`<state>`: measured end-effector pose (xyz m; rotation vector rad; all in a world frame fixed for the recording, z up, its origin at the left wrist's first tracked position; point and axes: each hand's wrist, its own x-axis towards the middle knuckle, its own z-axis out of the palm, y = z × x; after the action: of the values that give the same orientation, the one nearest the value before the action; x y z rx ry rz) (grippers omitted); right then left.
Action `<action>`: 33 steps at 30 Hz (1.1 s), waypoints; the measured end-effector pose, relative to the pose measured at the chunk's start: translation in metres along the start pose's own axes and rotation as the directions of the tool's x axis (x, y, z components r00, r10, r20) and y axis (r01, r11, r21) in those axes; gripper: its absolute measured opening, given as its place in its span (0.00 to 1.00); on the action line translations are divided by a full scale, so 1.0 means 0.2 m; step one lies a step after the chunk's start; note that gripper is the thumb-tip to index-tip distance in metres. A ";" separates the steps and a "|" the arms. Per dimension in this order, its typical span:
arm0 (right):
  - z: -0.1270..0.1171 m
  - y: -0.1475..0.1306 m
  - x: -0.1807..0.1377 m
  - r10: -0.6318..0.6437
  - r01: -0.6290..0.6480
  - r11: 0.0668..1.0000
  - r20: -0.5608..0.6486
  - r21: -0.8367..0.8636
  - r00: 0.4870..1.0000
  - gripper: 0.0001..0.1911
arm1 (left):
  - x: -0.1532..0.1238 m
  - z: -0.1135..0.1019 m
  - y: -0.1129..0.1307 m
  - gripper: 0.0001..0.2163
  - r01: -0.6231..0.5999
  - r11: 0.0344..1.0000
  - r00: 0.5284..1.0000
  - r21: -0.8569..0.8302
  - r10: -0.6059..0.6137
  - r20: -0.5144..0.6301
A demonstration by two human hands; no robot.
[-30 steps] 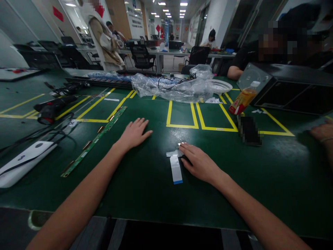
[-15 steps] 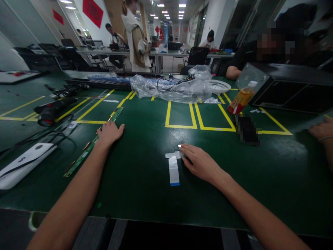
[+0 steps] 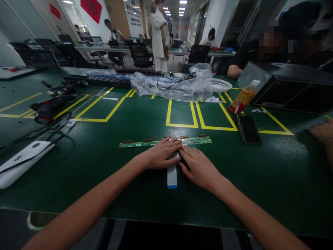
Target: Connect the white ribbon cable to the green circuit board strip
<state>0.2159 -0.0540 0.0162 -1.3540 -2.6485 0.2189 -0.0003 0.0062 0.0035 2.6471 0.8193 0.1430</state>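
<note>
A long narrow green circuit board point(image 3: 140, 144) lies crosswise on the table in front of me, with copper-coloured tabs along its far edge. My left hand point(image 3: 164, 152) is on the middle of the board, its fingers gripping there and its thumb over a white flat ribbon cable point(image 3: 172, 175). From the right, the fingertips of my right hand point(image 3: 196, 163) close on the upper end of the cable and nearly touch my left fingers. The cable's blue-tipped end points toward me. The spot where cable and board meet is hidden under my fingers.
A white power bank-like case point(image 3: 24, 163) with a black cord lies left, near a black flashlight-like tool point(image 3: 49, 111). Behind are clear plastic wrap point(image 3: 169, 88), a white basket point(image 3: 218, 85), a drink bottle point(image 3: 243, 99) and a black box point(image 3: 291, 86). Another person's hand point(image 3: 322, 130) rests far right.
My left hand has brought the circuit board from the left to the middle, turning it crosswise beside the ribbon cable. My right hand has stayed at the cable's upper end.
</note>
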 end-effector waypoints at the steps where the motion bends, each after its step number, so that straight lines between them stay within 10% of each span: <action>1: 0.00 -0.01 0.00 0.016 -0.016 1.000 0.012 -0.009 1.000 0.28 | 0.00 0.00 -0.01 0.29 -0.007 1.000 1.000 -0.013 0.007 0.001; 21: 0.03 -0.02 0.00 0.070 -0.070 0.997 -0.010 -0.008 0.997 0.28 | 0.00 -0.06 -0.09 0.27 -0.069 0.997 0.997 -0.030 0.068 -0.031; 28: -0.06 0.08 0.01 0.104 -0.092 0.994 -0.256 0.058 0.961 0.23 | 0.02 0.01 0.01 0.26 -0.126 0.989 0.992 0.079 0.127 -0.013; 33: -0.06 0.10 0.01 0.130 -0.103 0.988 -0.250 0.117 0.960 0.18 | -0.01 -0.02 -0.21 0.28 0.215 0.961 0.975 0.176 -0.200 -0.098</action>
<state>0.2324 -0.0400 0.0236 -1.4026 -2.3169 0.1778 -0.0258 0.0385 -0.0082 2.7184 1.1839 0.1232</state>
